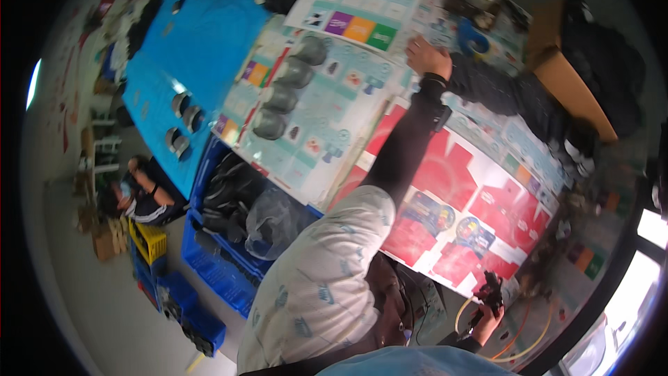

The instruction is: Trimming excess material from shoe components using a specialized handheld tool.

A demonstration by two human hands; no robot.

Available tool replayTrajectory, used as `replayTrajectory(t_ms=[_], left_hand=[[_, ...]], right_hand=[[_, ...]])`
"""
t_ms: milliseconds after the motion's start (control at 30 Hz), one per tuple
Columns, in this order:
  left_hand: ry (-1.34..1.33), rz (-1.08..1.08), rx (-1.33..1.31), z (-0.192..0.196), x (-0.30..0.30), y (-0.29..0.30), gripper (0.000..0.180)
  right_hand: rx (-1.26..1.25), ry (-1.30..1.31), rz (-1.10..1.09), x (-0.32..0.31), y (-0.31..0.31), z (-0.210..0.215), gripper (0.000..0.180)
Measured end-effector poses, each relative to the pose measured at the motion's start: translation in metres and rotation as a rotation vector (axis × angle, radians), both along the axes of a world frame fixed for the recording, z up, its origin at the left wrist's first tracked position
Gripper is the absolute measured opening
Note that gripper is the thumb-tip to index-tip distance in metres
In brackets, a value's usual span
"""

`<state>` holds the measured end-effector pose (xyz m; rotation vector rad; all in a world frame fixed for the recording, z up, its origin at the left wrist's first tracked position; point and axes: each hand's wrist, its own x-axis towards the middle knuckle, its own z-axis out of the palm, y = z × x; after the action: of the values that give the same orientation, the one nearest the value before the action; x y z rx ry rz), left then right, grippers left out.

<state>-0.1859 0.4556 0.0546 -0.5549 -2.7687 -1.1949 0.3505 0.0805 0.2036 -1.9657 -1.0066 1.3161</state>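
Observation:
My left arm, in a pale patterned sleeve with a dark cuff, reaches across the bench. My left hand [428, 59] is at the near end of a row of dark rounded pieces [487, 87], its fingers seemingly stretched over printed sheets; any contact with the pieces is unclear. Low on the right, my right hand [488, 324] is closed round the handle of a black spray gun [491, 290]. A yellow hose [459, 315] hangs beside the gun. Several grey cup-shaped pieces [281, 99] stand in a line on the printed board [327, 125] left of my arm.
Red printed cardboard [445, 174] covers the bench before me. A blue table [202, 28] with scattered cups extends left. Below it stands a blue crate [216, 264] of dark pieces and clear plastic. A cardboard box [574, 90] is at right. Other people work at far left.

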Motion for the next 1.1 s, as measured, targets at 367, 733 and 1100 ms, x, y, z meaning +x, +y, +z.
replayTrajectory(t_ms=[367, 733, 1100], left_hand=[[-0.355, -0.173, 0.136, -0.127, -0.117, -0.038, 0.041], [-0.759, -0.761, 0.137, -0.019, 0.019, -0.241, 0.035], [-0.522, -1.227, -0.462, -0.037, 0.358, -0.316, 0.031]], right_hand=[[-0.096, 0.013, 0.163, -0.01, 0.031, -0.007, 0.026], [-0.074, 0.059, 0.222, 0.01, 0.037, 0.004, 0.044], [0.038, 0.177, 0.253, 0.122, 0.035, -0.049, 0.031]])
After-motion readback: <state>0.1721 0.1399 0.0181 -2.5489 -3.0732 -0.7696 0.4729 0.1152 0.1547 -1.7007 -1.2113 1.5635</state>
